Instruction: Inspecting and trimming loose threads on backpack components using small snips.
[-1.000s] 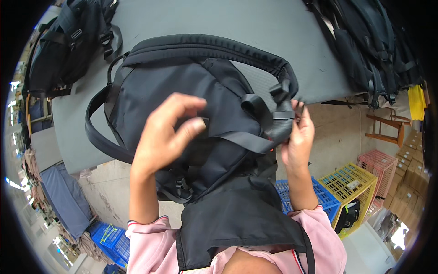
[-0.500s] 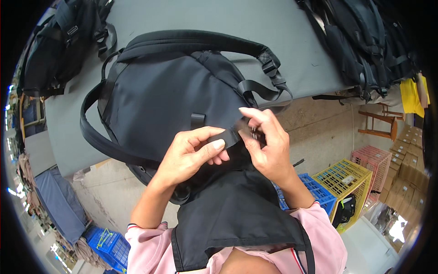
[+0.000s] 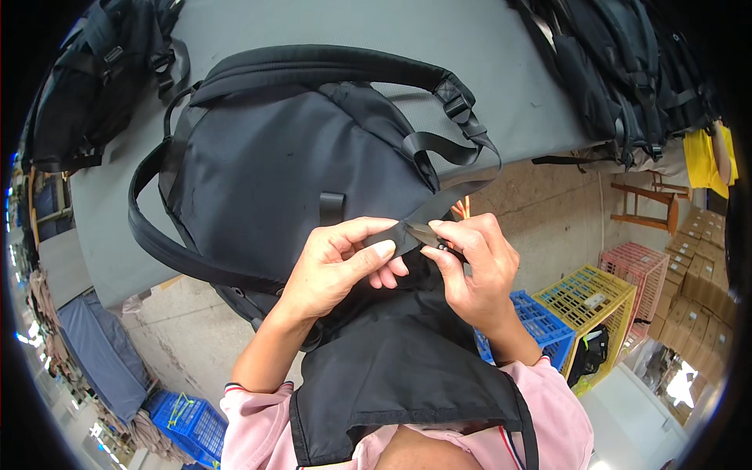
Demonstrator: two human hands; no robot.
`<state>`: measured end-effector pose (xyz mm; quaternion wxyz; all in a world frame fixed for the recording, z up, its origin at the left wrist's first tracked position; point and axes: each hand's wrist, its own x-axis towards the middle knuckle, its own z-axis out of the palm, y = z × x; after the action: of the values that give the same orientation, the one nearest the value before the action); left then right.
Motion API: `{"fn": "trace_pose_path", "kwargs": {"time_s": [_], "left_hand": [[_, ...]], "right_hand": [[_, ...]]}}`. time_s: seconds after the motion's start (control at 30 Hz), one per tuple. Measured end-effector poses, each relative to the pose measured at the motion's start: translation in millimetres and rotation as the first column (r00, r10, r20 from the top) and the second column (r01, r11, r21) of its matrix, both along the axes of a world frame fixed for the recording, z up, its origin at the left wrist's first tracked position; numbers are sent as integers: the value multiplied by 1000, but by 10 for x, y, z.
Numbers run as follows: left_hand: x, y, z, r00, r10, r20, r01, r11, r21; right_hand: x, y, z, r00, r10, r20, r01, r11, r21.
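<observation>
A black backpack (image 3: 258, 172) lies on the grey table in front of me, its padded shoulder straps looping around it. My left hand (image 3: 333, 262) is closed, pinching a black webbing strap (image 3: 450, 196) between thumb and fingers near the bag's lower edge. The webbing runs up to the right toward a plastic buckle (image 3: 457, 107) on the shoulder strap. In my right hand (image 3: 478, 270) is a small pair of thread snips (image 3: 423, 234), with the metal blades against the strap beside my left fingertips. Fingers hide most of the snips' body.
More black backpacks lie on the grey table (image 3: 313, 23), at far left (image 3: 86, 94) and far right (image 3: 619, 70). Blue, yellow (image 3: 587, 298) and pink crates stand on the floor at right, near stacked cartons (image 3: 693, 313). A wooden stool (image 3: 646, 207) and someone in yellow are behind.
My right hand has shifted slightly right and down, and the blurred snips now show clearly at the strap. The backpack has shifted slightly left. My left hand keeps its pinch.
</observation>
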<state>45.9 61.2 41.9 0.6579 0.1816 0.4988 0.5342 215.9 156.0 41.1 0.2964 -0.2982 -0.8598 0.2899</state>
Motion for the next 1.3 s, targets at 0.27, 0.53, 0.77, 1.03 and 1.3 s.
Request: {"fn": "trace_pose_path", "kwargs": {"time_s": [0.27,0.53,0.77,1.03,1.3], "left_hand": [[11,-22,-84,999,32,31,-33,999,13],[57,-4,-66,1000,-6,-27,6,1000,-1],[60,-21,-81,999,-7,-44,7,1000,3],[70,-10,-34,998,-13,-63,12,1000,-16],[66,-18,-56,998,-7,-63,7,1000,-3]], "right_hand": [[89,-2,-36,998,-19,-54,15,997,-74],[46,-56,-13,1000,7,-21,-10,987,-163],[114,-54,-90,999,-29,-37,25,995,-98],[77,-102,-42,999,-20,-36,12,981,-193],[105,-113,-21,996,-61,-58,49,982,-181]]}}
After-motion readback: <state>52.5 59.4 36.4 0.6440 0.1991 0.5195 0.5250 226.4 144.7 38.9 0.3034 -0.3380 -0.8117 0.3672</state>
